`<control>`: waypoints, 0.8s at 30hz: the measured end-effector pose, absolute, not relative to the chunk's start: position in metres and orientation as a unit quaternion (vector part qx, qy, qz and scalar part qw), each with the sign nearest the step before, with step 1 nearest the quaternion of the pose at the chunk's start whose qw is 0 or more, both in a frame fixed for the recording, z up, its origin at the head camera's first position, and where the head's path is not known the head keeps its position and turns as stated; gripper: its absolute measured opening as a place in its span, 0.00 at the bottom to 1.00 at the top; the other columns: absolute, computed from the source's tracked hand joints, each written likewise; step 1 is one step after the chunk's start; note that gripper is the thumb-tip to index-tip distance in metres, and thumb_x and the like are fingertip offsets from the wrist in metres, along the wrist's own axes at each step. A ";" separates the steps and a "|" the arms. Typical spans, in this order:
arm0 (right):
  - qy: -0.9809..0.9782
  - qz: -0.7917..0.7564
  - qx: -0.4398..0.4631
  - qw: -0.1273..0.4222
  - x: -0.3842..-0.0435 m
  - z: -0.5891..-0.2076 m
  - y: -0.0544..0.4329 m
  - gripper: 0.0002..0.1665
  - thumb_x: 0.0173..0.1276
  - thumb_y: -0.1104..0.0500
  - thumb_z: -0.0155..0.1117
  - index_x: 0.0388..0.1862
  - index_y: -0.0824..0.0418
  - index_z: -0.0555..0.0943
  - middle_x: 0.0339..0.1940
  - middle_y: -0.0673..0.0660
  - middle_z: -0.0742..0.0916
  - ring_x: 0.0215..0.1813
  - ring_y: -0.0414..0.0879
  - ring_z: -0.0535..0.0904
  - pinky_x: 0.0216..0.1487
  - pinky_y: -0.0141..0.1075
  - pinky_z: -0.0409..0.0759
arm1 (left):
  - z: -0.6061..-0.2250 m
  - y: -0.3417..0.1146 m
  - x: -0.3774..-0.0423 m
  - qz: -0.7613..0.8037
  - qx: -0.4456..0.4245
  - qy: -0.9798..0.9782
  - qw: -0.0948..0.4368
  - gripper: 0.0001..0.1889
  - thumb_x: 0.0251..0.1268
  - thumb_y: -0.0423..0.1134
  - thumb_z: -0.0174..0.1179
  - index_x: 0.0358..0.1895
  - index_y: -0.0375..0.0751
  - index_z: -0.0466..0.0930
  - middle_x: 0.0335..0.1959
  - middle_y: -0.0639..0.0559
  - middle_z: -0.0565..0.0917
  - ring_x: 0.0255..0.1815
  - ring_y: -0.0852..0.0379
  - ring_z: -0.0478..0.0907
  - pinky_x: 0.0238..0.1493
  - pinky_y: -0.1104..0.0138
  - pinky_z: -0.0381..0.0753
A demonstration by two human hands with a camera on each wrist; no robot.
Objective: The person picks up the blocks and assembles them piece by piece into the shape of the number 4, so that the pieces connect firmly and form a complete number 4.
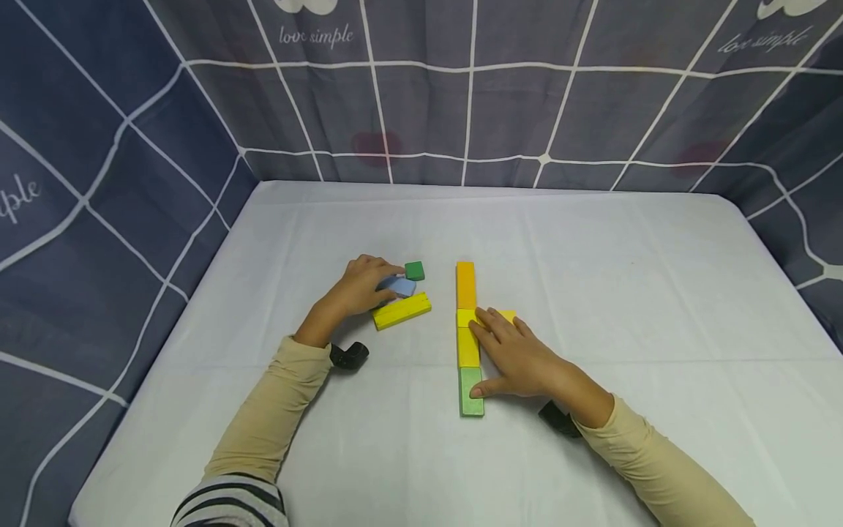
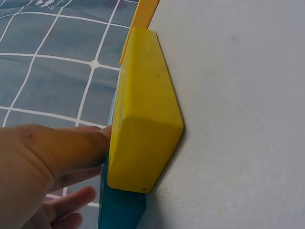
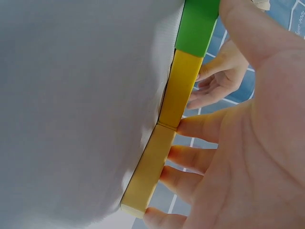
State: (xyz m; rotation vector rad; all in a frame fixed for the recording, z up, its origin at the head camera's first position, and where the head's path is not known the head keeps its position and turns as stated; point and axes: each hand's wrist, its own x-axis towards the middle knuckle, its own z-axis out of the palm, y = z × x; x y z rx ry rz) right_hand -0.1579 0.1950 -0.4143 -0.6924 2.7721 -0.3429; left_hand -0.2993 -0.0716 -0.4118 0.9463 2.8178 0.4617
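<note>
My left hand [image 1: 362,284] has its thumb and index finger on opposite sides of a blue block [image 1: 403,286], pinching it. A small green block [image 1: 414,271] sits at the index fingertip, and a long yellow block [image 1: 402,311] lies just nearer than the thumb. In the left wrist view a teal block [image 2: 121,207] shows beside the yellow one. My right hand [image 1: 523,360] rests, fingers extended, against a line of blocks: orange [image 1: 465,285], yellow [image 1: 468,347] and light green [image 1: 470,395]. The thumb touches the light green block; fingers partly cover a yellow block [image 1: 508,315] jutting right.
A white cloth-covered table [image 1: 626,256] lies under everything. Dark grid-patterned curtains [image 1: 421,110] enclose its back and sides. Black wrist devices [image 1: 349,356] show at both wrists, close to the tabletop.
</note>
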 end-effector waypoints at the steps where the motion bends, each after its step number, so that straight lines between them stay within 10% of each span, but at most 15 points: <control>1: 0.955 -0.118 -0.238 0.132 -0.158 -0.414 0.195 0.63 0.46 0.28 0.61 0.70 0.65 0.54 0.73 0.63 0.53 0.74 0.58 0.45 0.68 0.60 0.47 | -0.412 -0.072 -0.299 0.153 0.314 0.935 0.063 0.23 0.59 0.42 0.60 0.60 0.47 0.72 0.56 0.44 0.75 0.61 0.42 0.63 0.60 0.50 0.58; 24: 0.955 -0.113 -0.239 0.132 -0.159 -0.414 0.196 0.63 0.46 0.26 0.59 0.70 0.65 0.55 0.74 0.63 0.53 0.74 0.58 0.45 0.67 0.60 0.47 | -0.393 -0.039 -0.264 0.197 0.386 0.900 0.051 0.18 0.62 0.45 0.57 0.55 0.46 0.76 0.52 0.47 0.79 0.58 0.47 0.65 0.58 0.53 0.60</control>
